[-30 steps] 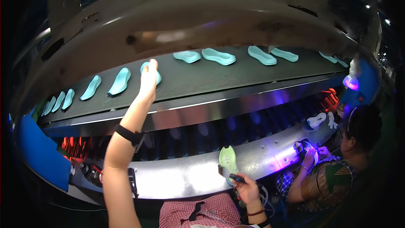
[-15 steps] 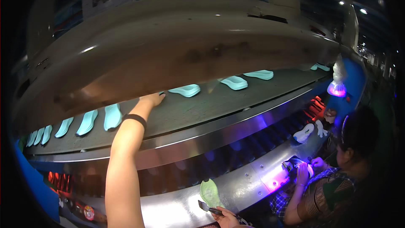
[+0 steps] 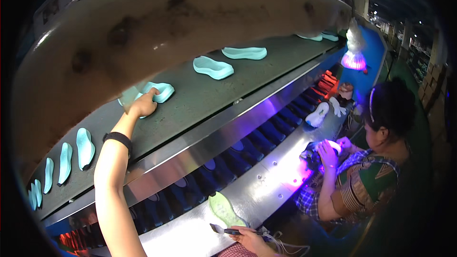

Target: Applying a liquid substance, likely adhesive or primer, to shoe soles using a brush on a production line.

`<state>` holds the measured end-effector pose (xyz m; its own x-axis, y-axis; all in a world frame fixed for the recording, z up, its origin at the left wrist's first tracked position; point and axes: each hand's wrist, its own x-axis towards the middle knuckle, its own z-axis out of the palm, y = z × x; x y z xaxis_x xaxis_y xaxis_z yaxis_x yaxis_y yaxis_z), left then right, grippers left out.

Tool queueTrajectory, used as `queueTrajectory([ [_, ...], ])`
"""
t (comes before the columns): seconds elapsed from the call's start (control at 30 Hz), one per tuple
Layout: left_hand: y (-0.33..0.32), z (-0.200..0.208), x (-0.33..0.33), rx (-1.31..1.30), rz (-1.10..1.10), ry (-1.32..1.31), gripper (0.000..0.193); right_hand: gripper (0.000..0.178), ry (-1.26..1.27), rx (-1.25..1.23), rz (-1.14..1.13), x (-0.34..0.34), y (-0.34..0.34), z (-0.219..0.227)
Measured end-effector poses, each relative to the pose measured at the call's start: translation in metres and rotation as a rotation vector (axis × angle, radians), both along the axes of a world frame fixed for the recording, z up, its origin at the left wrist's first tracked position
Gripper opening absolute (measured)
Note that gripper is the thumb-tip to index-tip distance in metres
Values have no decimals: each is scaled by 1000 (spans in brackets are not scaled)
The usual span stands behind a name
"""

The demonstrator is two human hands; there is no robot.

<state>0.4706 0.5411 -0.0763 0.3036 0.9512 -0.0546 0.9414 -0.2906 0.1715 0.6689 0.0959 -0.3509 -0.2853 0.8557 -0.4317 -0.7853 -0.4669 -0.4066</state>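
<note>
1. Up on the dark conveyor belt (image 3: 200, 100), the left hand (image 3: 142, 106) rests on a pale teal shoe sole (image 3: 159, 90), fingers curled over its near end.
2. Low down, the right hand (image 3: 252, 240) holds a thin dark tool (image 3: 227, 231) in a closed grip, beside a green sole (image 3: 224, 208) lying on the steel bench (image 3: 266, 176).
3. More teal soles (image 3: 213, 67) lie spaced along the belt.
4. At right, a seated co-worker's hands (image 3: 328, 152) work under violet light.

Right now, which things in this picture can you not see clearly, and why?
- Left hand: its fingers cover part of the pale shoe sole on the upper belt; grip unclear.
- Right hand: cut off by the lower edge; it holds a tool.
- Far soles: small, bent by the lens.
</note>
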Motion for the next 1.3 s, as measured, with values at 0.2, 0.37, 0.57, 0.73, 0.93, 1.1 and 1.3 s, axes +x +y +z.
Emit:
queueTrajectory([
  [0.2,-37,11,3,-267,-160,-528,35,32,132,-90,-17,-1,0,14],
  [0.37,-93,39,4,67,-39,29,30,35,114,-76,-90,-2,4,28],
  [0.57,-208,72,-19,-67,87,-110,35,28,-11,3,-105,-1,1,55],
  [0.73,-300,4,-48,545,133,-1348,14,21,-113,-16,-177,9,-10,62],
  [0.93,-349,-47,-53,-374,251,-2020,35,19,-277,86,-233,9,-3,93],
  [1.1,-423,-56,-60,-936,105,-2289,66,21,-283,108,-297,13,-14,113],
  [1.3,-465,-147,-66,-1143,379,-2080,76,20,-268,393,-105,-11,-12,143],
])
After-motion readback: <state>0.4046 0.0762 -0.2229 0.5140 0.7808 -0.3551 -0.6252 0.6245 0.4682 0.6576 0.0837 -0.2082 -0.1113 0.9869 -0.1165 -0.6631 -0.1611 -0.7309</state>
